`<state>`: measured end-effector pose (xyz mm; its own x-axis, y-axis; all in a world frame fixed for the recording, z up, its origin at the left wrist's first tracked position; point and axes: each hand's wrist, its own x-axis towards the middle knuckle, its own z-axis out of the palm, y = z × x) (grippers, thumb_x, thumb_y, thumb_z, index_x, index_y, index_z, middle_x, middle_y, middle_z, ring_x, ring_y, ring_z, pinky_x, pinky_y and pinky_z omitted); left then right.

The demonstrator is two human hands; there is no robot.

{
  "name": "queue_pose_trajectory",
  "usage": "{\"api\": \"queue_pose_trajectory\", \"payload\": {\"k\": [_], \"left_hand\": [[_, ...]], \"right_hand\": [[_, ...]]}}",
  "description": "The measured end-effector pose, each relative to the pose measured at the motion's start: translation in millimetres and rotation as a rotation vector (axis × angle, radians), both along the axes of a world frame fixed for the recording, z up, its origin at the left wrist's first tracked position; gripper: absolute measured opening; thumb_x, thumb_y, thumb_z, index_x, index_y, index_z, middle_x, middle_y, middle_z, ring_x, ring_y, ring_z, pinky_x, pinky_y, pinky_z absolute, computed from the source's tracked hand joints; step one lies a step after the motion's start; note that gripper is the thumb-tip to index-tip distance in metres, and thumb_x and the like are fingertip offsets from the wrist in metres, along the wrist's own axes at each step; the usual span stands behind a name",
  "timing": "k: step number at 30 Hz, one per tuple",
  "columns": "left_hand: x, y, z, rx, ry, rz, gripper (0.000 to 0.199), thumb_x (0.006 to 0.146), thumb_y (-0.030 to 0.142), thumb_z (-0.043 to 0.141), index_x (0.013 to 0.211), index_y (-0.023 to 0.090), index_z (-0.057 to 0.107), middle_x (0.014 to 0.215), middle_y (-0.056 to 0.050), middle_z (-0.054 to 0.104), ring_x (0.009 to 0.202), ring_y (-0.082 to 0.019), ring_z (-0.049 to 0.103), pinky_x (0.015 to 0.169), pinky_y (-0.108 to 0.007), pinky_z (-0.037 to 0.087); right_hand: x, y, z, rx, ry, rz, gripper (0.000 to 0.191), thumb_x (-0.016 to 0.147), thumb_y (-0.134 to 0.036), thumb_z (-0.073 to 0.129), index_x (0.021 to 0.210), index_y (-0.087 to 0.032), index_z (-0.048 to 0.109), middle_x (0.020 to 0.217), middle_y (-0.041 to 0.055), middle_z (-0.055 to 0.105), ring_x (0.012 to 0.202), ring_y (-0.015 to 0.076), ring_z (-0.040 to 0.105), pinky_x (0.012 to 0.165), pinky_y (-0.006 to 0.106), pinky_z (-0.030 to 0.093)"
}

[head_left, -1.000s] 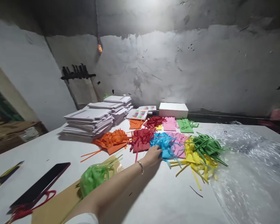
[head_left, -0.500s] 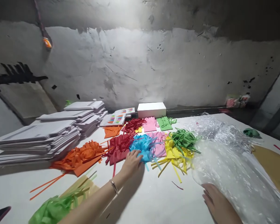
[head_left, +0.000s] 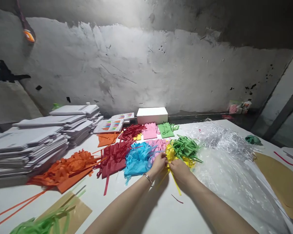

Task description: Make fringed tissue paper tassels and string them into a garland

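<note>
Both hands meet at the yellow paper strips [head_left: 171,152] near the middle of the table. My left hand [head_left: 160,163] has its fingers bent at the left edge of the yellow pile, beside the pink strips [head_left: 158,144]. My right hand [head_left: 179,169] is closed on the yellow strips just to the right, its fingertips partly hidden. Left of my hands lies a blue bundle [head_left: 138,159], then a dark red one [head_left: 113,159] and an orange one [head_left: 68,169]. Dark green strips [head_left: 187,148] rest over the right part of the yellow pile.
Paper stacks [head_left: 26,143] fill the left side. A white box [head_left: 152,115] stands by the wall. Clear plastic film [head_left: 229,178] and silvery strips [head_left: 217,136] lie right. Light green strips [head_left: 46,221] rest on brown paper [head_left: 80,209] at front left.
My left hand has moved right from the blue bundle to the yellow strips. My right hand has left the plastic film's edge and come in to the yellow pile. The view has shifted right.
</note>
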<state>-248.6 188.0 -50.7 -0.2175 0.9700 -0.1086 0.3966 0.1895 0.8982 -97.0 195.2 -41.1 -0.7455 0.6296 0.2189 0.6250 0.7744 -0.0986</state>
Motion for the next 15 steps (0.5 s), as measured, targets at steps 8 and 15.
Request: {"api": "queue_pose_trajectory", "payload": {"k": [8,15], "left_hand": [[-3,-24,-13.9,-0.152,-0.395,0.014,0.029,0.097,0.033,0.062,0.121,0.016,0.061,0.117,-0.009,0.065,0.096,-0.021,0.067,0.082,-0.040,0.059],[13,-18,-11.5,-0.167,-0.589,0.073,0.032,0.097,0.032,0.061,0.125,0.016,0.059,0.117,-0.009,0.065,0.094,-0.021,0.067,0.079,-0.039,0.059]], "right_hand": [[24,7,-10.0,-0.010,0.098,-0.100,0.017,0.097,-0.032,0.063,0.100,-0.015,0.067,0.099,0.0027,0.069,0.092,0.0172,0.067,0.089,0.041,0.055],[29,3,-7.1,-0.038,0.230,-0.167,0.019,0.096,-0.033,0.064,0.090,-0.015,0.066,0.094,0.0019,0.068,0.095,0.0186,0.065,0.090,0.042,0.052]]}}
